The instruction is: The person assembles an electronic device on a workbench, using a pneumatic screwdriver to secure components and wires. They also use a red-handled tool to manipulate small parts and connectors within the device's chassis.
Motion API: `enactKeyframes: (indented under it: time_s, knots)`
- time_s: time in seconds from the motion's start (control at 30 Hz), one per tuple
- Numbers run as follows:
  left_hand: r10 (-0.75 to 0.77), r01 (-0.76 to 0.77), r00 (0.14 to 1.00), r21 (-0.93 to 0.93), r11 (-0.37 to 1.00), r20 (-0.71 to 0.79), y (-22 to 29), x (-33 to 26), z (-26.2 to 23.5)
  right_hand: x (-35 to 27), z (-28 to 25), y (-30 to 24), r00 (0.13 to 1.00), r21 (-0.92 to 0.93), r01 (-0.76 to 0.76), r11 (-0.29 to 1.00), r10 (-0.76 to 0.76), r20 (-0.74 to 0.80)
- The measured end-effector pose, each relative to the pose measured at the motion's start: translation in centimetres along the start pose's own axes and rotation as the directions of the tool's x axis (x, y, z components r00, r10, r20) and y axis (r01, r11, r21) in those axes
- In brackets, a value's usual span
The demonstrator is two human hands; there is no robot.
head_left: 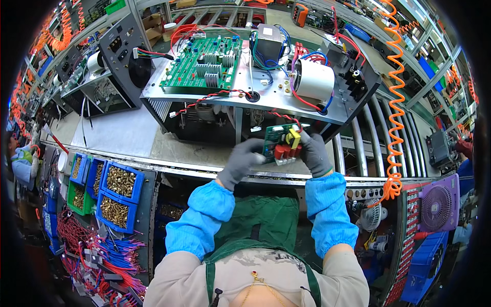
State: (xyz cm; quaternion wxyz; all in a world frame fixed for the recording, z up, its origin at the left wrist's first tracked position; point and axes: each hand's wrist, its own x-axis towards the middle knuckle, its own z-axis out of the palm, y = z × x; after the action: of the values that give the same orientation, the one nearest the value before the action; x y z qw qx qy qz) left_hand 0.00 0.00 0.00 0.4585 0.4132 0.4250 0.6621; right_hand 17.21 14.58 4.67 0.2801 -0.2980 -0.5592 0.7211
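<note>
Blue sleeve covers (204, 215) run up from the green apron to two grey-gloved hands that hold a small green circuit board (279, 144) between them, just in front of the open metal chassis (245, 97). Left hand (240, 161) pinches the board's left edge, fingers pressed together on it; right hand (313, 152) grips the right edge near the top corner. Holding by the edges looks wise — it keeps the gloves off the parts and the red wire (282, 115) that runs up from the board free of snags. To seat it well, I would keep it level and watch that wire's slack. On the board sit a yellow block, a row of red components and a white strip along the lower edge.
</note>
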Motion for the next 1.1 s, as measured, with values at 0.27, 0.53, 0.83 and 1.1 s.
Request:
enactKeyframes:
  time_s: [0.27, 0.53, 0.83, 1.1]
  knots:
    - [-0.002, 0.020, 0.985, 0.102, 0.995, -0.175, 1.6, 1.4, -0.3, 1.6, 2.9, 2.2, 0.986, 0.214, 0.055, 0.975, -0.020, -0.164]
    - [-0.092, 0.072, 0.991, -0.182, 0.981, -0.099, 1.2, 2.0, -1.7, 0.8, 3.8, 0.1, 0.964, 0.147, -0.007, 0.989, 0.045, -0.261]
    - [-0.057, 0.058, 0.998, 0.100, 0.993, -0.010, 1.8, 1.9, -2.7, 1.1, 3.4, 1.1, 0.949, 0.091, 0.119, 0.989, -0.086, -0.303]
    - [0.172, -0.111, 0.983, 0.526, 0.843, -0.069, 1.8, 0.5, -2.8, 2.2, 2.1, 2.5, 0.879, -0.372, 0.308, 0.876, -0.412, -0.242]
